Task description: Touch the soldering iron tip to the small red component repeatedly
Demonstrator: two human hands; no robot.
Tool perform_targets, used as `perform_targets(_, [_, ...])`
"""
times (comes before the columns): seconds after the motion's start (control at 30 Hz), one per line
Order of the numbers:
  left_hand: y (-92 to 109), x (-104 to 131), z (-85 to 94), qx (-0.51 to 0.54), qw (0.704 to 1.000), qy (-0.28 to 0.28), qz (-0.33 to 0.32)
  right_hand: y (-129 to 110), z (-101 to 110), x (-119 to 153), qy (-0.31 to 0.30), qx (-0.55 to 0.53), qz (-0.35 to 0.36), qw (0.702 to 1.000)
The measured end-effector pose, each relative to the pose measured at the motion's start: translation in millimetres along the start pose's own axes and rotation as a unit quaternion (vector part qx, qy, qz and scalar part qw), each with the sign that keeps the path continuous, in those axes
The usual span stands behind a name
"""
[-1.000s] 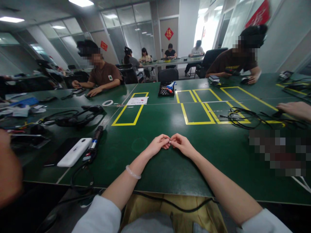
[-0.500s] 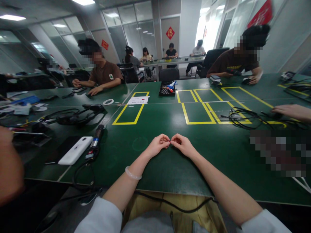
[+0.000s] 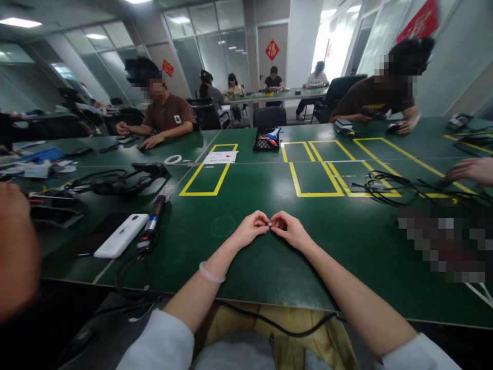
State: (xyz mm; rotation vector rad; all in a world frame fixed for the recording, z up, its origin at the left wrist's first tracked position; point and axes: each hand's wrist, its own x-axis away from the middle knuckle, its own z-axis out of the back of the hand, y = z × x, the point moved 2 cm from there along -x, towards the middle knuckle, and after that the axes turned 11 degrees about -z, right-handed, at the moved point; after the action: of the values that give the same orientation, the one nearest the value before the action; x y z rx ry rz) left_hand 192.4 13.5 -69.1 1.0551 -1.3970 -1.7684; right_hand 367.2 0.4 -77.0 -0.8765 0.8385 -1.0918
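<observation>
Just above the green table (image 3: 246,257), my left hand (image 3: 252,228) and my right hand (image 3: 287,228) meet fingertip to fingertip. Between them is a tiny dark and light piece (image 3: 270,224), pinched from both sides. It is too small to name, and the fingers cover most of it. A pale bracelet (image 3: 211,274) circles my left wrist.
On the left lie a white power bank (image 3: 121,236), a black cylindrical tool (image 3: 154,218) with a cable, and a headset-like black device (image 3: 123,180). Yellow tape rectangles (image 3: 319,195), a black tray (image 3: 265,146) and coiled cables (image 3: 379,185) lie farther off. Co-workers sit around the table.
Both hands stay in nearly the same place. The fingertips have shifted slightly, and more of the tiny piece shows between them. The whole view has moved a little.
</observation>
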Motion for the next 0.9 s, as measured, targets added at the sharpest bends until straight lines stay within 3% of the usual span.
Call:
perform_targets(0.43, [2, 1, 2.1, -0.008, 1.0, -0.009, 0.019, -3, 3, 1, 0.002, -0.005, -0.017, 1.0])
perform_targets(0.53, [12, 5, 11.6, -0.075, 0.997, -0.011, 0.019, 1, 4, 0, 0.011, -0.012, -0.032, 0.999])
perform_targets(0.63, [29, 17, 32.8, -0.195, 0.98, -0.025, 0.01, 1, 5, 0, 0.005, -0.015, -0.045, 0.999])
perform_targets(0.7, [40, 32, 56.1, -0.299, 0.954, -0.019, 0.002, -1, 5, 1, -0.003, -0.016, -0.053, 0.998])
perform_targets(0.77, [47, 52, 87.3, -0.429, 0.903, 0.019, 0.013, -4, 5, 2, -0.006, -0.017, -0.06, 0.998])
perform_targets(0.9, [54, 104, 157.4, -0.656, 0.735, 0.137, 0.103, -9, 4, 3, -0.009, -0.02, -0.067, 0.997])
